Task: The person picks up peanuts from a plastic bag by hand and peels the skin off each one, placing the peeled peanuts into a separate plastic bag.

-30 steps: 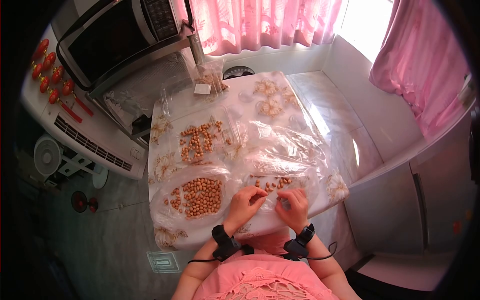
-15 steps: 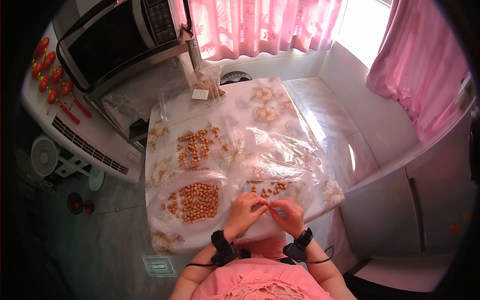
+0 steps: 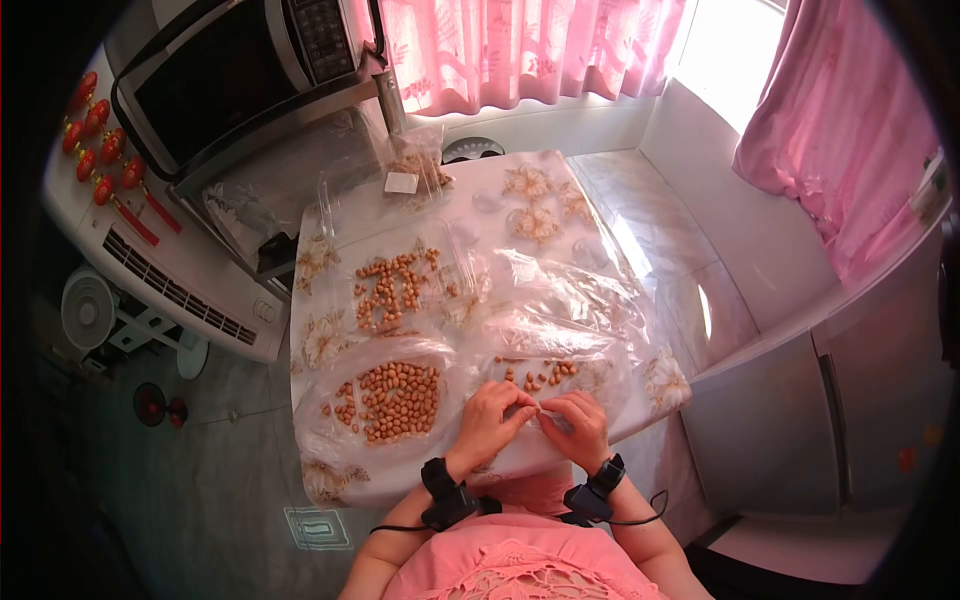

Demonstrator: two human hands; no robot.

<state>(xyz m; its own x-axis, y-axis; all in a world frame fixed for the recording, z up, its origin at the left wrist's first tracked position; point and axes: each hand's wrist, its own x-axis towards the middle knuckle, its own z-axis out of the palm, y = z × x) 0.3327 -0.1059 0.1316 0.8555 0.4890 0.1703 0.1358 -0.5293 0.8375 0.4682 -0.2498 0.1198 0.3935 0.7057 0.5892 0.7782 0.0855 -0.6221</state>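
My left hand (image 3: 490, 420) and my right hand (image 3: 575, 425) are close together over the near edge of the table, fingers bent in a pinch. Only a slight gap parts their fingertips, and whatever they pinch is too small to make out. Just beyond them, a clear plastic bag (image 3: 615, 375) lies spread open with several brown nuts (image 3: 560, 370), apparently peanuts, on it. Left of my left hand, a second open plastic bag (image 3: 320, 445) holds a larger heap of peanuts (image 3: 400, 400). Farther back, more peanuts (image 3: 390, 290) lie in a clear plastic tray (image 3: 345, 250).
A flowered cloth covers the table (image 3: 665, 385). Crumpled clear plastic (image 3: 560, 285) lies across its middle right. A labelled bag (image 3: 415, 180) stands at the back left, beside a rack carrying a microwave (image 3: 220, 85). A grey cabinet (image 3: 765, 425) is at the right.
The fingertips of my two hands, touching before, are now slightly apart. The bags and the heaps of peanuts have not visibly changed.
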